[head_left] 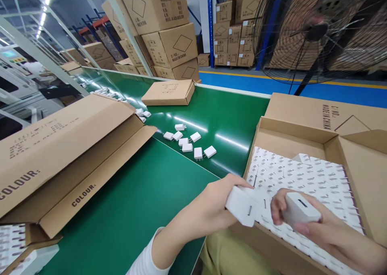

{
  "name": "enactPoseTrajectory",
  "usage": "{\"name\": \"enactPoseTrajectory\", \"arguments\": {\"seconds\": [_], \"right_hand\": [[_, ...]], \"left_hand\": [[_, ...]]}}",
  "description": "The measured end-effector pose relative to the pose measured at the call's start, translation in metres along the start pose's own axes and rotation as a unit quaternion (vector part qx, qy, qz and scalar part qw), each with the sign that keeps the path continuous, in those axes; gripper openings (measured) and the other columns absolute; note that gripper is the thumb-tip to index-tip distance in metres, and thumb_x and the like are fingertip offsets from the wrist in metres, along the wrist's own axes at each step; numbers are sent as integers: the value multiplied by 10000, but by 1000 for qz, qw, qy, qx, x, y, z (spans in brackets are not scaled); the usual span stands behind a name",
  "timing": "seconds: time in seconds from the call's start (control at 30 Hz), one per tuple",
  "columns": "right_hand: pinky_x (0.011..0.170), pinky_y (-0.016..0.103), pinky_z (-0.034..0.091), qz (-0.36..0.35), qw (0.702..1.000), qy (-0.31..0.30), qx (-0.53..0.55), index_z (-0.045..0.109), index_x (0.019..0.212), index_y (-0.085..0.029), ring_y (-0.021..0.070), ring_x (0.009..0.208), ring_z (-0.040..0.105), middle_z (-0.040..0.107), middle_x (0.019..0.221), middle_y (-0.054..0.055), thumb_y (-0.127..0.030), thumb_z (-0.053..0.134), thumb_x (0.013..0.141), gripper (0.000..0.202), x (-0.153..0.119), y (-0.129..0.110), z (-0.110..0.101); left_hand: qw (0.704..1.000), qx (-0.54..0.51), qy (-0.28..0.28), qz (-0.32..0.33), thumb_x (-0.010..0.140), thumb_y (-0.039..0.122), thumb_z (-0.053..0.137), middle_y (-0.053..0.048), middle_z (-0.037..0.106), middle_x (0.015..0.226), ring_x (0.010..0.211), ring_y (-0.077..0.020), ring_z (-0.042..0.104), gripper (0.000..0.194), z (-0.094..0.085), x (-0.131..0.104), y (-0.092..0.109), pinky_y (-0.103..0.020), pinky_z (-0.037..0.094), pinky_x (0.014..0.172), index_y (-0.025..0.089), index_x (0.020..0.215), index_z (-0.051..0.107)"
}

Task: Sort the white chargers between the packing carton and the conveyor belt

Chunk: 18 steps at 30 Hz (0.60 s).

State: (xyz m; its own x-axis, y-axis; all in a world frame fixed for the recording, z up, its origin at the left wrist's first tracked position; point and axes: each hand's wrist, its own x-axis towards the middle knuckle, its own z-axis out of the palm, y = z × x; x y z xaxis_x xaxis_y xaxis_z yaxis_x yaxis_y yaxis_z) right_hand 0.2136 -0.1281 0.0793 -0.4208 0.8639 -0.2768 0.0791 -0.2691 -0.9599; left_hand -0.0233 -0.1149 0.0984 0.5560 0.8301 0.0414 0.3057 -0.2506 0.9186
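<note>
My right hand (329,228) is closed round a white USB charger (298,210), its USB slot facing up, over the open carton (256,140). At the carton's near left side, my left hand (216,196) grips white USB chargers (242,204). Slots show on their ends, but blur hides how many there are. Below both hands, rows of white pieces with small slots (299,178) fill the carton. One loose white charger (302,158) lies on top of these rows. Several white chargers with prongs (187,147) are scattered on the green conveyor belt (229,126).
A long open carton (72,130) stands at the left, with a slotted white tray (12,242) below it. A flat closed box (169,93) lies on the belt. Stacked cartons (169,45) and a large fan (314,29) stand behind. More chargers (142,113) lie further up the belt.
</note>
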Motion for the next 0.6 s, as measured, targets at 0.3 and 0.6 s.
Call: {"name": "enactPoseTrajectory", "arguments": {"seconds": [0.3,0.6], "right_hand": [[449,237,235,-25,996,-86,30,403,619,-221,92,465,314,418,521,-56,-206,602,576,204,-1,29,-24],[475,221,351,-88,989,7,-122,459,795,-252,120,540,411,469,628,-59,-102,555,592,270,-19,27,-36]], "left_hand": [[995,-67,5,-79,726,189,700,-43,633,1115,943,-169,613,419,18,24,1,-250,468,751,227,1094,503],[988,-116,1,-107,674,245,755,-41,635,1033,870,-161,606,438,37,47,7,-240,461,683,215,1024,493]]}}
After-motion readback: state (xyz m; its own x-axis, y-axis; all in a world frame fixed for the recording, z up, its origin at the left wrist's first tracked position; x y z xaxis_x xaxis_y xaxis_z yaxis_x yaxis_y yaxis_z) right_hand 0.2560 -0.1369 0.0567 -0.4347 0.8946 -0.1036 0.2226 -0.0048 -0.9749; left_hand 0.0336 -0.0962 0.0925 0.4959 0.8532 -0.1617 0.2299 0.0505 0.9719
